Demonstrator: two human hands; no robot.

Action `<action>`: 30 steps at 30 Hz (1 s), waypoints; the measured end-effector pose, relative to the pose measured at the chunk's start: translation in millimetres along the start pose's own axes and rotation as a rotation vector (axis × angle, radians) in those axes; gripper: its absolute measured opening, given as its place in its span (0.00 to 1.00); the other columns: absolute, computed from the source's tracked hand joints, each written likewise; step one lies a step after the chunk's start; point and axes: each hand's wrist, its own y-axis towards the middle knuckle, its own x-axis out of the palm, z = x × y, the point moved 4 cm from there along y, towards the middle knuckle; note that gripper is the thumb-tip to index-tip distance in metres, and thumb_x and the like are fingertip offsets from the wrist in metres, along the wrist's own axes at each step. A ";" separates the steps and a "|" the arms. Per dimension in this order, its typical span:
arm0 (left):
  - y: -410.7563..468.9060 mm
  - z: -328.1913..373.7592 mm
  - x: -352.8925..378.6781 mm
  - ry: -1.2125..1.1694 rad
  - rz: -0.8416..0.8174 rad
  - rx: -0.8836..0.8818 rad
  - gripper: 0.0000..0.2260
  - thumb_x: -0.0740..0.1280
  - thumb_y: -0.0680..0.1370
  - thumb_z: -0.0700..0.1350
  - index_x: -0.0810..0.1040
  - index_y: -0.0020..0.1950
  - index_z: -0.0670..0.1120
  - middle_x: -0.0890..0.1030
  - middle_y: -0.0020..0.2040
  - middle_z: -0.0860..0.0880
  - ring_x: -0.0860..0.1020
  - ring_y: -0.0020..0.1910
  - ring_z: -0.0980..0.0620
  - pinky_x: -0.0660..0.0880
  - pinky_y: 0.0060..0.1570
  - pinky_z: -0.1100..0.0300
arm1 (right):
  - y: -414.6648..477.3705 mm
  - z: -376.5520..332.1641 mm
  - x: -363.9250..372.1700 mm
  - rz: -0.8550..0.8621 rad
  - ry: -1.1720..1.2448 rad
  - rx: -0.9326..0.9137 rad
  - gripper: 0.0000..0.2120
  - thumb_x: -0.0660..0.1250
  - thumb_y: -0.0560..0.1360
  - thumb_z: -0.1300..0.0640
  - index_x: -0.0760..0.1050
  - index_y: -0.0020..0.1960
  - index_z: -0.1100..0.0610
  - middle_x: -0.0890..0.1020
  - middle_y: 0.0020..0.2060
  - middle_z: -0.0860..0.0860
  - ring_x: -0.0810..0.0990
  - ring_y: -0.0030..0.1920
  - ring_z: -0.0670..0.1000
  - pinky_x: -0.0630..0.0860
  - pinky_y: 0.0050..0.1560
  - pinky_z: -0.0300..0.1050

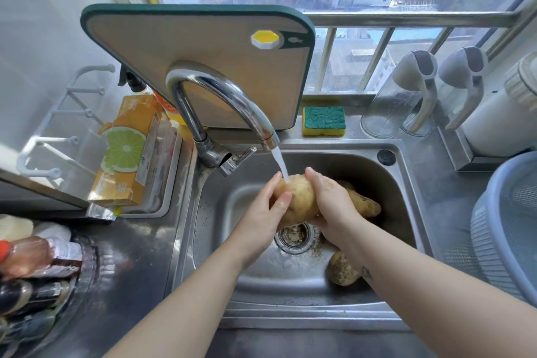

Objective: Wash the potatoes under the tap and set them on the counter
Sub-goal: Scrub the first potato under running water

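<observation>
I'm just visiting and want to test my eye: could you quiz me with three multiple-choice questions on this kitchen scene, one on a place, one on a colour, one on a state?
1. Where is the sponge?
A) on the lime-print box
B) on the ledge behind the sink, right of the cutting board
C) in a hand

2. What colour is the cutting board's rim?
A) dark green
B) red
C) white

3. The tap is:
A) off
B) dripping into a cup
C) running onto the potato held by the left hand and right hand

Answers: 1 B, it lies below the window rail; 2 A, a green edge frames the board; 3 C, the stream lands on the held potato.
</observation>
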 end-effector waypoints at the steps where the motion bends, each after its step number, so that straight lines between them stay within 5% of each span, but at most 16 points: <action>1: 1.0 -0.9 -1.5 -0.013 -0.025 -0.009 0.27 0.64 0.77 0.50 0.61 0.76 0.52 0.67 0.70 0.54 0.68 0.69 0.55 0.67 0.70 0.52 | 0.7 -0.7 -1.3 -0.013 0.006 0.025 0.09 0.66 0.77 0.46 0.78 0.51 0.51 0.82 0.50 0.54 0.81 0.52 0.56 0.81 0.52 0.55; 9: 15.4 5.4 7.1 -0.253 0.114 -0.146 0.16 0.65 0.79 0.47 0.72 0.67 0.52 0.77 0.63 0.48 0.79 0.55 0.50 0.79 0.51 0.48 | 4.5 -9.6 1.8 0.059 -0.186 -0.132 0.26 0.70 0.65 0.36 0.79 0.55 0.52 0.83 0.50 0.54 0.82 0.51 0.55 0.80 0.53 0.60; 14: 11.0 7.7 0.4 -0.437 -0.057 -0.159 0.16 0.62 0.79 0.39 0.72 0.64 0.55 0.79 0.57 0.53 0.79 0.54 0.53 0.78 0.55 0.50 | 10.7 -11.5 1.9 -0.008 -0.123 -0.007 0.15 0.66 0.77 0.46 0.79 0.56 0.55 0.83 0.49 0.55 0.83 0.48 0.54 0.82 0.43 0.51; 16: 9.5 7.2 -2.7 -0.410 -0.074 -0.128 0.20 0.63 0.78 0.36 0.72 0.65 0.55 0.77 0.59 0.54 0.79 0.53 0.53 0.79 0.52 0.53 | 10.6 -11.4 5.6 -0.013 -0.135 -0.029 0.16 0.67 0.76 0.45 0.79 0.56 0.56 0.84 0.49 0.57 0.83 0.48 0.56 0.83 0.46 0.54; 19: 13.2 9.1 -2.8 -0.317 0.041 -0.104 0.19 0.65 0.78 0.42 0.71 0.67 0.56 0.76 0.62 0.51 0.79 0.54 0.53 0.80 0.49 0.53 | 9.9 -12.0 8.9 0.044 -0.165 -0.116 0.19 0.71 0.72 0.43 0.78 0.55 0.56 0.83 0.50 0.57 0.83 0.51 0.57 0.80 0.53 0.61; 23: 16.9 12.3 -2.9 -0.377 0.076 -0.145 0.08 0.61 0.80 0.48 0.77 0.56 0.56 0.80 0.56 0.52 0.80 0.53 0.53 0.80 0.45 0.52 | 10.1 -14.9 8.8 0.043 -0.159 -0.119 0.19 0.70 0.71 0.42 0.79 0.55 0.54 0.83 0.49 0.56 0.83 0.51 0.56 0.80 0.54 0.60; 26: 14.2 12.2 -1.8 -0.429 -0.028 -0.146 0.14 0.62 0.79 0.41 0.73 0.63 0.55 0.79 0.57 0.52 0.79 0.52 0.54 0.81 0.46 0.55 | 12.1 -14.7 3.4 0.033 -0.106 -0.044 0.12 0.68 0.75 0.45 0.78 0.52 0.52 0.83 0.49 0.55 0.82 0.51 0.56 0.81 0.52 0.58; 30: 16.1 12.8 2.2 -0.348 0.052 -0.141 0.19 0.66 0.77 0.41 0.73 0.68 0.50 0.78 0.60 0.52 0.80 0.51 0.52 0.81 0.45 0.53 | 8.9 -13.9 0.0 0.076 -0.134 -0.083 0.17 0.69 0.74 0.44 0.78 0.56 0.54 0.82 0.50 0.55 0.82 0.51 0.56 0.81 0.53 0.60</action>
